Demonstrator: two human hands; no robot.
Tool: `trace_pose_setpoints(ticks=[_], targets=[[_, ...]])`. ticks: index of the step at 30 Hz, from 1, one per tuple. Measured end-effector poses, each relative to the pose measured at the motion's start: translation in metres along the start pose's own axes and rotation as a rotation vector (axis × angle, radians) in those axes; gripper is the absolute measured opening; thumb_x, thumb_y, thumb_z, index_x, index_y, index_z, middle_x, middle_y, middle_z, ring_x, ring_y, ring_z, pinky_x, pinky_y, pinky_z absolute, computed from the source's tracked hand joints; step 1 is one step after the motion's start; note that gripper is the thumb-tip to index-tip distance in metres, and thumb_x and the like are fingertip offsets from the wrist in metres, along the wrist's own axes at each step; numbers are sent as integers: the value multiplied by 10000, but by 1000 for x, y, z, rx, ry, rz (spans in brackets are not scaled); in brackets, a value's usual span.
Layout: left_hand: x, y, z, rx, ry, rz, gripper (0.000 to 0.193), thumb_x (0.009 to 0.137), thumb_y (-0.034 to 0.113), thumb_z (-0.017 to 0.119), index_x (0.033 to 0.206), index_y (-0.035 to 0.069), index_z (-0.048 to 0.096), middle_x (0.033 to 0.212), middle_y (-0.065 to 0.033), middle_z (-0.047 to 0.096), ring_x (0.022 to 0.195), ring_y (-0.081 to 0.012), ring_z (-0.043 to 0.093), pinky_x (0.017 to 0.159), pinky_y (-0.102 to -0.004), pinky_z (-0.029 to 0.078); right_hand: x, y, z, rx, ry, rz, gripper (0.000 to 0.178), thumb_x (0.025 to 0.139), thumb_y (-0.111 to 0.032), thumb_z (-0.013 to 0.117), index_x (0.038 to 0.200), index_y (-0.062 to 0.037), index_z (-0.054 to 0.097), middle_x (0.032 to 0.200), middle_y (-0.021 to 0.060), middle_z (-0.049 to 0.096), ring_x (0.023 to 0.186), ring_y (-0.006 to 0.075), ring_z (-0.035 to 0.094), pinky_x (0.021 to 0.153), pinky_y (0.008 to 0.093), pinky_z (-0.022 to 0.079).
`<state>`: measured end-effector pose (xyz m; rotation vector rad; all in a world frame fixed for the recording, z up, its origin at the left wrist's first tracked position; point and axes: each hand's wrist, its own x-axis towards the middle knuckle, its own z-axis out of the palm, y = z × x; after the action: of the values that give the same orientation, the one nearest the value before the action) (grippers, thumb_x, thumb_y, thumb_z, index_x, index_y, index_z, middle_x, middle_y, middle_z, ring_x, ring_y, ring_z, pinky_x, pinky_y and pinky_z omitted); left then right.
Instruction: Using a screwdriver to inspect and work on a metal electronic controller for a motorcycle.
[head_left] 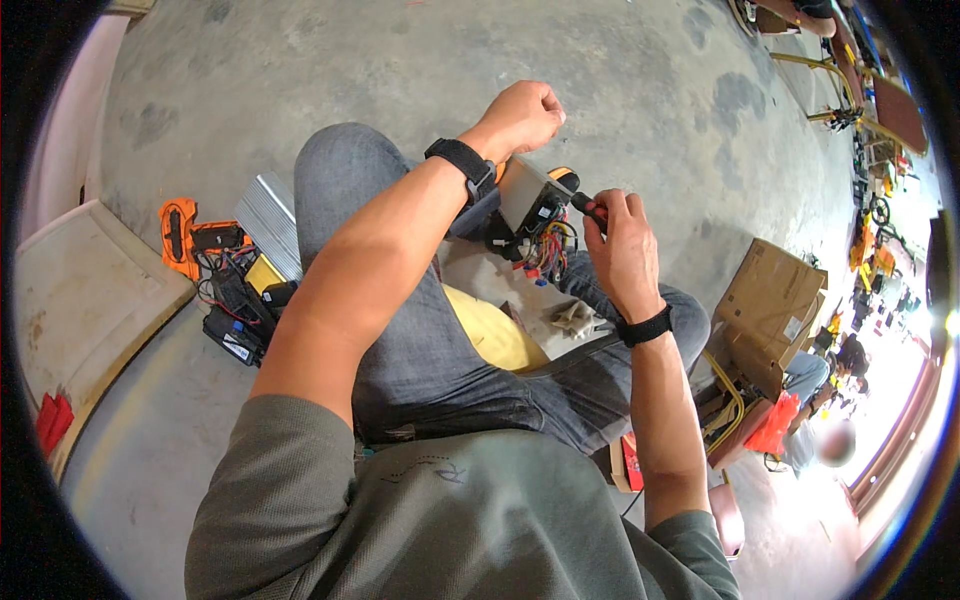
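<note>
My left hand (522, 117) is raised beyond the metal box, its fingers curled in a pinch. Whatever it may hold is hidden or too small to make out. In my right hand (628, 255) is a black-handled tool (588, 208), gripped between thumb and fingers and pointing toward the box; its far end is hard to see. A silver-grey metal box (525, 195) stands tilted between my legs. From its near side spills a bundle of coloured wires with connectors (546, 248). My left wrist partly covers the box's far left side.
Left of my knee lie a finned aluminium case (270, 222), an orange plastic part (180, 238) and black wired units (240, 315). A crumpled grey cloth (574, 318) rests by my right leg. To the right are a cardboard box (768, 305) and a red bag (772, 428).
</note>
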<state>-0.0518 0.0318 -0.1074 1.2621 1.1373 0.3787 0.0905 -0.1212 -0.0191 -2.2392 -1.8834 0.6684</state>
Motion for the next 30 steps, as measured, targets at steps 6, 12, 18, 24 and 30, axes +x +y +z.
trace_pose_setpoints(ticks=[6,12,18,24,30], targets=[[0,-1,0,45,-8,11,132,899,129,614,917,1,641,755,-57,651,653,-124,594,601,-285,478,-1,3,0,-2,143,-247,274,877,-161,629,1120,-57,560,956,197,566,792,425,609,664,480,497],[-3,6,-2,88,-38,-16,178,916,144,567,965,-8,646,790,-78,670,669,-144,611,624,-301,490,-1,6,-1,-31,-45,157,248,902,-200,596,1107,-60,586,929,189,579,754,417,608,671,490,493],[-5,10,-4,78,-93,-27,226,891,117,503,1002,-12,651,824,-92,680,698,-164,631,647,-312,502,-1,11,0,-51,198,-247,278,899,-238,617,1112,-63,584,925,181,600,717,409,615,654,486,495],[-5,10,-5,99,-120,-29,231,877,116,502,995,-15,651,843,-96,680,705,-170,630,656,-316,503,1,-9,-8,116,-17,292,304,816,-121,678,1096,-65,576,994,149,585,964,377,554,842,436,462],[-4,10,-5,108,-158,-45,221,866,103,514,988,-27,644,855,-106,678,706,-169,630,658,-313,505,0,13,-2,-70,68,-154,327,865,-211,678,1105,-29,548,1001,176,566,903,405,585,739,473,487]])
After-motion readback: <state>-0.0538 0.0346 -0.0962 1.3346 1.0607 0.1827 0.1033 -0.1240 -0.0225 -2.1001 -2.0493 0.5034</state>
